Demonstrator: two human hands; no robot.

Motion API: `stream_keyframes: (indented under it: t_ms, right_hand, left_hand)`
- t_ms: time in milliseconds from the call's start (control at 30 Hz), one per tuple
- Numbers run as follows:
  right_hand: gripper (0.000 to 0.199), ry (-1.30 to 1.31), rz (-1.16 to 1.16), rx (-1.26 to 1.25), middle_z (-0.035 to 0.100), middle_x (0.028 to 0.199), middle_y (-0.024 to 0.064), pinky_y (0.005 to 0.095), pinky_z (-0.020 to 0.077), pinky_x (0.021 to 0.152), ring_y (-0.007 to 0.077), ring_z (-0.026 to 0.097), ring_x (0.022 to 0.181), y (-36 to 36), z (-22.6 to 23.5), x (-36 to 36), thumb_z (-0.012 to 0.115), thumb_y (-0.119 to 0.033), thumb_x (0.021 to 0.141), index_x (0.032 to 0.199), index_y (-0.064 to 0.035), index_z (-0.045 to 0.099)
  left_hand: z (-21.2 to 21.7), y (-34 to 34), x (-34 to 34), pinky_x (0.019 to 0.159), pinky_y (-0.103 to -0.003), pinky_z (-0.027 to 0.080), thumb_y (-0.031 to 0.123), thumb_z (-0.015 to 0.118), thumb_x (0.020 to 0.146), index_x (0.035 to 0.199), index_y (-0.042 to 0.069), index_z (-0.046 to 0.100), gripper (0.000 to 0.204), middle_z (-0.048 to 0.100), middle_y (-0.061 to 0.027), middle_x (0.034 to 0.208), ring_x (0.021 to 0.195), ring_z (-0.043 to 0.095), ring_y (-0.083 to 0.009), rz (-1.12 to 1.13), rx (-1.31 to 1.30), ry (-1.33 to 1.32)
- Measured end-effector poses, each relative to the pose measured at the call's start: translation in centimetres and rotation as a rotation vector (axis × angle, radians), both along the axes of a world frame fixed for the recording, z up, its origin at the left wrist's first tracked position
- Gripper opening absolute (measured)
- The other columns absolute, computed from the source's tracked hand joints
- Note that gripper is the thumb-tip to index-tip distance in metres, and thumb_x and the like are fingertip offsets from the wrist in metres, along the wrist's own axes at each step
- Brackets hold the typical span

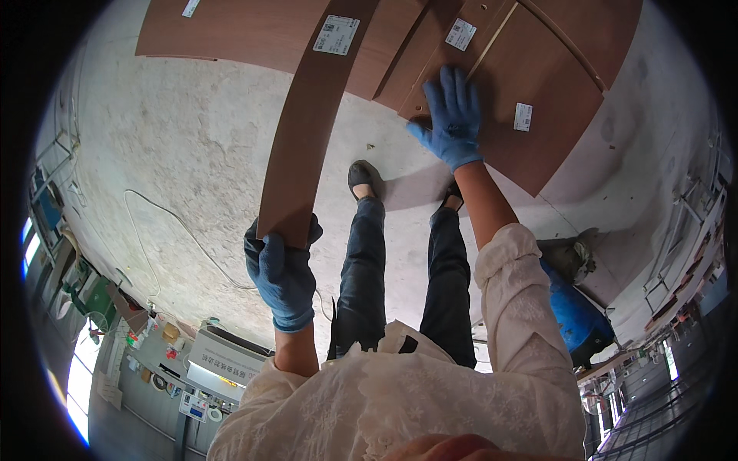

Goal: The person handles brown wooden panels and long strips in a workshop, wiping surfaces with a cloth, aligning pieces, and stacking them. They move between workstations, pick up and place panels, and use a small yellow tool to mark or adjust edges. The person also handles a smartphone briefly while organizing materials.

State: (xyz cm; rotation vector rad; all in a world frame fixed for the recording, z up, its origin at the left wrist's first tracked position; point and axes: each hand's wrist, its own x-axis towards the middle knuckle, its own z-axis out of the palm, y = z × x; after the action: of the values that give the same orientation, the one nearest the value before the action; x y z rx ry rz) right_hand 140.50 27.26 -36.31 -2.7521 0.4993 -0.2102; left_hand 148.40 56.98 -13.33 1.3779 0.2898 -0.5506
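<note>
The left hand (283, 273), in a blue glove, has its fingers curled tight around the near end of a long brown board (311, 115), while the gloved right hand (452, 115) lies flat, fingers slightly spread, on a stack of brown panels (538, 100) lying on the concrete floor (177, 154).

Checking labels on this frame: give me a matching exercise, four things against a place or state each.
Things:
1. left hand
2. right hand
3. white cable
4. blue bag

States:
a. lies loose on the concrete floor
b. rests flat on a stacked brown panel
c. grips the end of a long brown board
d. sits on the floor at the person's right

Pairs: 1-c, 2-b, 3-a, 4-d
</note>
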Motion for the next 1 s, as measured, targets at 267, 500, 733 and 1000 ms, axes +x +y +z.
stream_keyframes:
  t_ms: [267, 500, 733, 1000]
  right_hand:
    - [0.090, 0.008, -0.022, -0.066, 0.036, 0.158, 0.0220, 0.0598, 0.0261, 0.118, 0.0414, 0.032, 0.147, 1.2, -1.2, -0.6, 0.089, -0.043, 0.063, 0.138, -0.0151, 0.049]
    - [0.088, -0.020, -0.059, -0.073, 0.037, 0.157, 0.0214, 0.0583, 0.0274, 0.118, 0.0401, 0.034, 0.146, 1.5, -1.5, -0.4, 0.090, -0.038, 0.061, 0.136, -0.0148, 0.050]
    - [0.086, 0.004, -0.046, -0.111, 0.037, 0.157, 0.0219, 0.0574, 0.0259, 0.119, 0.0395, 0.032, 0.147, 1.6, -1.3, -0.5, 0.089, -0.040, 0.062, 0.135, -0.0135, 0.051]
    - [0.082, 0.030, -0.047, -0.171, 0.038, 0.157, 0.0223, 0.0560, 0.0251, 0.120, 0.0398, 0.031, 0.148, 2.2, -1.4, -0.3, 0.087, -0.040, 0.065, 0.134, -0.0118, 0.052]
  left_hand:
    - [0.1, 0.1, 0.2, 0.092, -0.049, 0.059, 0.025, 0.064, 0.099, 0.130, 0.003, 0.053, 0.039, 0.056, -0.0216, 0.128, 0.109, 0.065, -0.0374, -0.023, -0.001, -0.018]
    - [0.0, 0.4, 0.0, 0.091, -0.049, 0.059, 0.024, 0.064, 0.099, 0.129, 0.003, 0.053, 0.038, 0.057, -0.0216, 0.128, 0.110, 0.065, -0.0371, -0.017, 0.028, -0.037]
    - [0.0, 0.3, -0.3, 0.092, -0.049, 0.059, 0.024, 0.064, 0.099, 0.129, 0.002, 0.053, 0.039, 0.057, -0.0224, 0.128, 0.110, 0.065, -0.0375, 0.018, -0.013, -0.020]
    - [0.1, 0.2, -0.5, 0.090, -0.048, 0.060, 0.025, 0.064, 0.098, 0.129, 0.002, 0.053, 0.040, 0.057, -0.0225, 0.127, 0.108, 0.065, -0.0383, 0.007, 0.002, -0.029]
